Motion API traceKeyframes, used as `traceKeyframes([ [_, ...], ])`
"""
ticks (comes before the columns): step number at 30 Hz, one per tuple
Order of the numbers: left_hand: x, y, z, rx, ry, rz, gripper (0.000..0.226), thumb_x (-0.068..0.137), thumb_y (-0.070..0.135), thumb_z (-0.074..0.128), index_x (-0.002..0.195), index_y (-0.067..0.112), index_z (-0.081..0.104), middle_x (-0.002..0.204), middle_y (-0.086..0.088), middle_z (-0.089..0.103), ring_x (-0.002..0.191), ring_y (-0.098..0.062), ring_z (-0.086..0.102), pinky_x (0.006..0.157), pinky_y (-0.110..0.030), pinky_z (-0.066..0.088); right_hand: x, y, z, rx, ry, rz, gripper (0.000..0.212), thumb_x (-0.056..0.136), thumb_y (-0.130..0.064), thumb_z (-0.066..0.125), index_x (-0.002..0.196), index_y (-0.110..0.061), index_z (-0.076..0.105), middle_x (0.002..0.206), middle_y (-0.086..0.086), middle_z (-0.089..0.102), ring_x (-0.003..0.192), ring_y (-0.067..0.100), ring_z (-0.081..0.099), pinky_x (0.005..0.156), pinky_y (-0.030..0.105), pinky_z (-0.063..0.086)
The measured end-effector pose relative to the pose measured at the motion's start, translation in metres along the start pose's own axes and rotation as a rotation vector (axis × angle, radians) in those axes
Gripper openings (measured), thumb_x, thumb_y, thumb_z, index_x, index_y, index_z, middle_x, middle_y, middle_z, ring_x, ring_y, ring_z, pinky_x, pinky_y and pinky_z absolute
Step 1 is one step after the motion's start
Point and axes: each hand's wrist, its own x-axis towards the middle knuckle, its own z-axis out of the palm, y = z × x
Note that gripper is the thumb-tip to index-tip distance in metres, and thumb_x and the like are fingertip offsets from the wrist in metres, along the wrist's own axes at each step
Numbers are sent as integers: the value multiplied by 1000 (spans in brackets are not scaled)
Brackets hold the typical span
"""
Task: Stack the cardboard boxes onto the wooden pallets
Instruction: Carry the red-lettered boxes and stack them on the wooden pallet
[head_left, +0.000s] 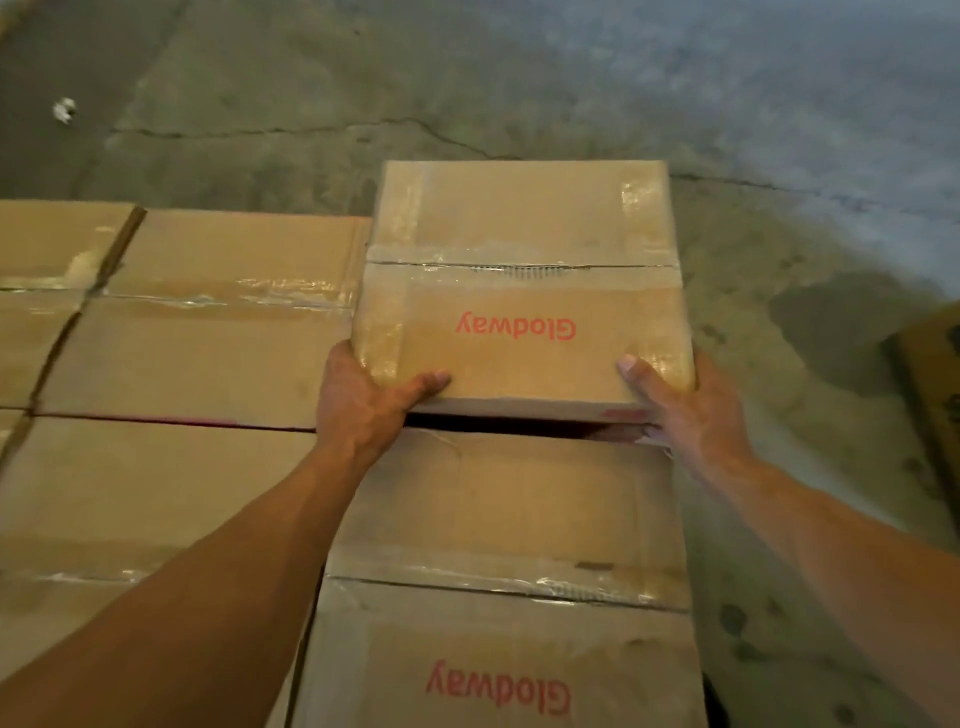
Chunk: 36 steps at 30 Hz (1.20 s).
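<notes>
Cardboard box (519, 291), taped, red "Glodway" print facing up: it is held at the far right end of the stacked layer, its near edge above a dark gap that separates it from the near box (509, 545) in the same column. Its left side lies against or just beside the left-hand row of boxes (208, 322); I cannot tell which. The top face looks slightly higher than its neighbours, so I judge it not fully seated.

Left hand (363, 400) grips the near left corner, thumb flat on the top face and fingers curled out of sight round the corner. Right hand (691, 410) grips the near right corner the same way, thumb on top and the remaining fingers hidden. The wooden pallets are not visible, being covered by the layer.

Step in hand, as judged: seat the box, then close the gap.

Notes for doing it well:
- Lower the far edge first, then the near edge, keeping the box level left to right.
- Free the fingers underneath before the near edge drops, as the gap is a pinch point.
- Draw the box toward the near box until the faces meet, with the right sides flush.
- Check the far edge for overhang above the concrete floor (519, 78).
</notes>
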Motion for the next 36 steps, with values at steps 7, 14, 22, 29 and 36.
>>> traceKeyframes([
  [7, 6, -5, -3, 124, -28, -58, 111, 51, 78, 81, 133, 13, 45, 129, -8, 56, 125, -35, 47, 102, -53, 45, 0, 6, 8, -197, 23, -17, 60, 82, -65, 71, 128, -28, 65, 113, -9, 69, 106, 15, 64, 86, 29, 47],
  [14, 13, -5, 5, 339, -25, -67, 111, 58, 70, 83, 138, 6, 42, 139, -16, 45, 130, -40, 37, 104, -59, 38, 0, 15, 11, -307, 22, 58, 66, 81, -69, 69, 131, -27, 63, 121, -3, 69, 112, 22, 63, 99, 42, 50],
  [22, 10, -15, 11, 486, -64, -83, 117, 59, 61, 89, 145, 14, 26, 145, -16, 26, 134, -40, 29, 106, -58, 31, 8, 20, 23, -430, -69, 215, 91, 68, -86, 62, 132, -21, 59, 129, 4, 65, 116, 30, 62, 91, 40, 49],
  [29, 8, -11, 16, 563, -53, -81, 114, 61, 63, 86, 144, 14, 27, 143, -16, 27, 132, -39, 31, 105, -56, 32, 5, 18, 24, -422, -73, 249, 105, 53, -95, 51, 132, -24, 58, 126, 1, 66, 112, 28, 63, 89, 41, 49],
  [36, -8, 34, 15, 708, 55, 40, 105, 72, 56, 84, 148, 8, 30, 145, -20, 36, 133, -40, 37, 105, -56, 34, 10, 1, 8, -633, -145, 258, 90, 82, -82, 51, 145, -20, 38, 145, 8, 52, 130, 37, 50, 103, 50, 44],
])
